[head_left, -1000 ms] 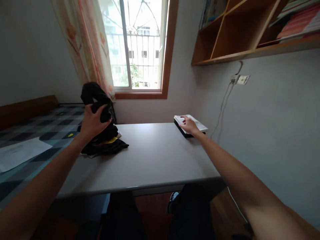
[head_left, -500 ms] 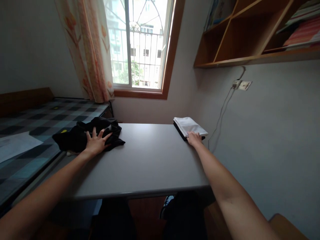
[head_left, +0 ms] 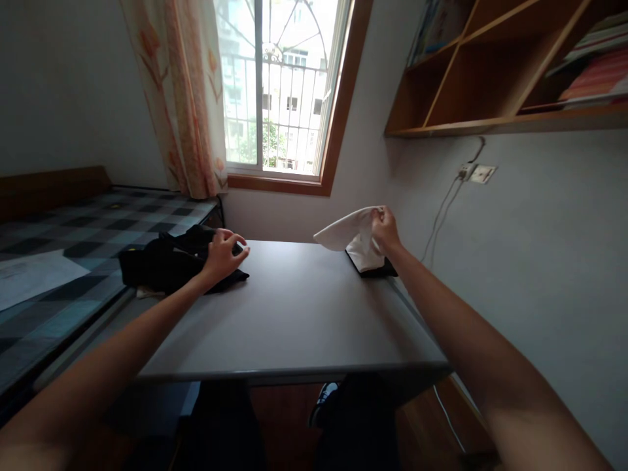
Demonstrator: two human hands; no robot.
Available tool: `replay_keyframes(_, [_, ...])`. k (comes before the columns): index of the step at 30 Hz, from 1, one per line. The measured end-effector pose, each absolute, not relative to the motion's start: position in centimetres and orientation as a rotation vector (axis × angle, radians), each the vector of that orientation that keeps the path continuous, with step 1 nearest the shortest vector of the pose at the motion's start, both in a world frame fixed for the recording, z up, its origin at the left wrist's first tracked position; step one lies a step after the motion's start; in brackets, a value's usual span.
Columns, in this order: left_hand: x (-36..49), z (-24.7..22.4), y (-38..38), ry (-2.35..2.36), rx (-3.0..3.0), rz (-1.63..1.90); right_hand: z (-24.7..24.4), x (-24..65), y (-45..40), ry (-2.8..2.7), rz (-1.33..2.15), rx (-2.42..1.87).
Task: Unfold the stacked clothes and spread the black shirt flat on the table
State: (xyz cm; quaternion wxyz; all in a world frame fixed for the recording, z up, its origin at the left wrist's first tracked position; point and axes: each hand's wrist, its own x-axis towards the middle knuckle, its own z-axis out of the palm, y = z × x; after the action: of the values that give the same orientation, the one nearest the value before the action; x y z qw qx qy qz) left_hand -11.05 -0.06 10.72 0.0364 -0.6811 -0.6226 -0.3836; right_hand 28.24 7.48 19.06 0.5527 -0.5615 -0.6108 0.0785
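My right hand [head_left: 385, 229] pinches the white cloth [head_left: 346, 230] and holds it up above the right side of the table. Its lower part hangs over a folded black cloth [head_left: 387, 269] lying on the table. My left hand [head_left: 226, 252], fingers apart and slightly curled, is over the right part of a crumpled black garment [head_left: 167, 265] at the table's left end; nothing shows between its fingers. A bit of pale cloth [head_left: 148, 292] sticks out beneath the black garment.
The grey table [head_left: 284, 314] spans the middle. Left of it is a bed with a checked cover [head_left: 63, 226] and a paper sheet [head_left: 39, 278]. A wooden shelf [head_left: 483, 82] hangs at upper right, above a wall socket [head_left: 483, 173] with cables.
My right hand has lifted the white cloth off the black one, and it has partly unfolded. My left hand has risen from the black garment and moved right.
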Motion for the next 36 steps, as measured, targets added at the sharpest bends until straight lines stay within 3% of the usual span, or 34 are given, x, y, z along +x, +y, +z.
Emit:
replay_keyframes(5, [-4.5,9.9,-1.5,-1.544,-3.030,-1.148,22.6,21.4,5.2,-1.396,0.599,-1.094])
replay_keyframes(11, [-0.1,9.3,-2.8,-1.409,-2.590,-1.870,24.0,17.3,4.2,-1.444,1.027,-0.845])
replay_keyframes(15, [-0.8,10.0,-2.7,-1.446,-2.643,-2.016,22.9,19.5,5.5,-1.449,0.834,-0.998])
replay_keyframes(18, [-2.4,10.3,-2.2,-1.408,-2.707,-1.893,21.0,22.5,6.4,-1.596,0.603,-1.417])
replay_keyframes(22, [-4.3,9.7,-1.8,-1.626,-2.772,-1.697,18.0,24.8,6.3,-2.080,0.611,-1.941])
replay_keyframes(27, [-4.6,8.6,-2.4,-1.975,-3.075,-1.875,15.0,22.5,4.7,-2.547,0.810,-1.664])
replay_keyframes(31, [-4.3,8.5,-3.2,-2.023,-3.248,-2.074,12.6,18.9,3.5,-2.785,0.658,-1.486])
replay_keyframes(36, [-5.0,8.3,-3.7,-2.122,-3.138,-1.568,10.8,16.3,2.6,-2.931,0.313,-1.549])
